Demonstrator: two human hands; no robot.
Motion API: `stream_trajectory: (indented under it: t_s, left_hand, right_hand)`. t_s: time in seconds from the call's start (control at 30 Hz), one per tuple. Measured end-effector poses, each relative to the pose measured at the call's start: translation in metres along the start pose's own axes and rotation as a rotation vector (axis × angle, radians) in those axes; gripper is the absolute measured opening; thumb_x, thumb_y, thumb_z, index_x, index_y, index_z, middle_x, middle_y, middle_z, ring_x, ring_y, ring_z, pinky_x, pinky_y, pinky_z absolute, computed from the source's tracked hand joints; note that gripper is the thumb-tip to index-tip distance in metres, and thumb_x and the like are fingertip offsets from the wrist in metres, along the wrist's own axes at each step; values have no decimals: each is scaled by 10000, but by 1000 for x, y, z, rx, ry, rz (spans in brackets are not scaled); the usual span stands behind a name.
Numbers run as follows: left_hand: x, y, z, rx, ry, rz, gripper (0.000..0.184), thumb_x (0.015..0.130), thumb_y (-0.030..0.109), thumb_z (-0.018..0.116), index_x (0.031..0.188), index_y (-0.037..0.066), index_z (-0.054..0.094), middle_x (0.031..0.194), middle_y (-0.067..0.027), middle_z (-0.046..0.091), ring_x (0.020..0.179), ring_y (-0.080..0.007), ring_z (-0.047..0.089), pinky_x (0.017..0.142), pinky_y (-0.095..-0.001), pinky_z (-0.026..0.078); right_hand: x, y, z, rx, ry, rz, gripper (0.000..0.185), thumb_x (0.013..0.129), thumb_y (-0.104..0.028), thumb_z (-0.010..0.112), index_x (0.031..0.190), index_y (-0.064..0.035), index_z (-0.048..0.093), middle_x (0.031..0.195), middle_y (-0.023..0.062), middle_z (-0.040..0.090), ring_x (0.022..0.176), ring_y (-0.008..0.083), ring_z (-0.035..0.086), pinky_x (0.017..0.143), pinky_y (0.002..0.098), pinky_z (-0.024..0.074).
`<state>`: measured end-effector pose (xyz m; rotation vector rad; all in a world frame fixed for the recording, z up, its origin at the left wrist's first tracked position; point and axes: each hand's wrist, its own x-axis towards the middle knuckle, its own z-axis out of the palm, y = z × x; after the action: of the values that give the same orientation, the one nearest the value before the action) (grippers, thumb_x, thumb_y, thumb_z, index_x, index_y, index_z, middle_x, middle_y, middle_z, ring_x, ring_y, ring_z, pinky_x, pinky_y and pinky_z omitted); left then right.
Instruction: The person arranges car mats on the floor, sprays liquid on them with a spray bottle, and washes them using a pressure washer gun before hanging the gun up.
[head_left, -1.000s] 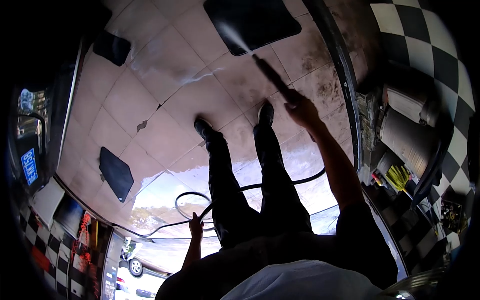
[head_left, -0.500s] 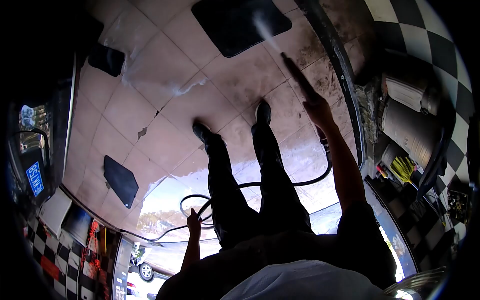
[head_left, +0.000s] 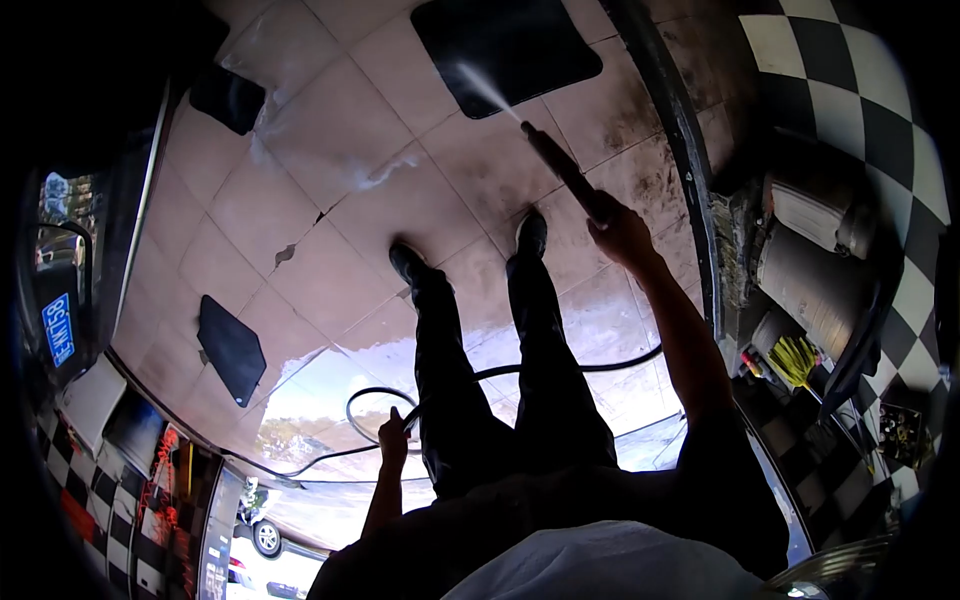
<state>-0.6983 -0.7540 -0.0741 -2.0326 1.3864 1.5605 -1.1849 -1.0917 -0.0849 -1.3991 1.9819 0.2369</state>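
My right hand (head_left: 622, 238) is closed round the grip of a dark pressure-washer gun (head_left: 562, 166). From its tip a white jet of water (head_left: 487, 92) hits a large black floor mat (head_left: 535, 45) on the tiles. Low on the left, my left hand (head_left: 394, 432) is closed on the black hose (head_left: 610, 366), which loops beside it and crosses my legs. A smaller dark mat (head_left: 232, 350) lies on the floor to the left, and another dark mat (head_left: 228, 98) lies at the upper left.
Wet tiles (head_left: 350, 220) surround my shoes. A dark vehicle with a blue licence plate (head_left: 57, 330) stands at the left. At the right are a kerb (head_left: 690, 170), a grey cylindrical machine (head_left: 815, 270) and a yellow brush (head_left: 793, 360). Red cord (head_left: 163, 480) hangs at the lower left.
The gun's tip has swung left and slightly down, and the jet has shifted left to the mat's lower-left part. My left hand stays low on the hose.
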Motion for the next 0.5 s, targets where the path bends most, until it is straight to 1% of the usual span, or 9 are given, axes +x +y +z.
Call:
stream_trajectory:
  t_s: [0.07, 0.13, 0.2, 0.27, 0.3, 0.37, 0.4, 0.47, 0.5]
  left_hand:
    - [-4, 0, 8, 35, 1, -47, 255, 897, 163, 420, 1073, -20, 444, 544, -77, 553, 472, -221, 552, 402, -337, 394]
    - [4, -8, 16, 33, 11, -71, 253, 895, 160, 426, 1073, -18, 447, 538, -74, 548, 467, -218, 551, 395, -335, 391]
    - [5, -21, 21, 14, 56, 42, 220, 906, 167, 400, 1038, -2, 452, 534, -76, 552, 469, -224, 559, 396, -344, 395]
    - [14, -35, 34, -72, -69, -102, 229, 895, 166, 408, 1039, -6, 453, 541, -85, 559, 482, -226, 571, 403, -347, 406]
    - [14, -22, 28, -40, -19, -85, 233, 892, 168, 412, 1045, -3, 452, 543, -88, 560, 484, -227, 572, 406, -347, 409]
    - [17, 3, 13, 28, 87, -46, 242, 885, 171, 420, 1056, 1, 450, 546, -94, 563, 487, -230, 576, 411, -347, 416]
    - [16, 2, 11, -2, 127, 48, 273, 892, 178, 416, 1100, 3, 439, 542, -93, 559, 475, -231, 568, 403, -344, 412]
    - [21, -1, 13, 55, 135, 96, 290, 913, 185, 393, 1130, -4, 429, 533, -86, 554, 464, -229, 560, 388, -341, 404]
    - [23, -2, 15, 44, 117, 36, 299, 914, 175, 397, 1145, -12, 421, 531, -83, 552, 463, -228, 560, 384, -339, 402]
  right_hand:
    - [16, -5, -1, -30, 41, 28, 336, 768, -223, 504, 1099, -180, 458, 853, 199, 619, 812, 421, 579, 714, 510, 466]
    - [23, -12, -5, -23, 59, -52, 307, 770, -213, 504, 1071, -167, 463, 828, 200, 619, 790, 423, 580, 705, 512, 465]
    - [25, -17, -5, -14, 62, -128, 278, 772, -202, 503, 1044, -154, 468, 804, 201, 619, 769, 425, 582, 696, 515, 464]
    - [42, -26, -7, -71, 109, -121, 260, 764, -200, 510, 1016, -147, 472, 811, 198, 618, 771, 420, 581, 694, 514, 464]
    - [46, -36, -9, -94, 123, -84, 266, 755, -200, 517, 1012, -144, 477, 821, 196, 618, 775, 414, 582, 692, 510, 464]
    - [51, -55, -16, -73, 110, -169, 265, 752, -199, 519, 1007, -139, 480, 828, 191, 621, 781, 407, 585, 690, 506, 466]
    - [50, -61, -18, -64, 95, -204, 264, 750, -199, 520, 1004, -137, 481, 832, 188, 622, 784, 404, 586, 688, 503, 467]
    - [72, -68, -15, -96, 106, -146, 286, 746, -199, 523, 1023, -137, 485, 842, 188, 622, 794, 398, 589, 689, 499, 468]
    - [78, -69, -13, -106, 141, -150, 298, 751, -208, 520, 1041, -141, 492, 867, 186, 621, 814, 392, 588, 698, 490, 473]
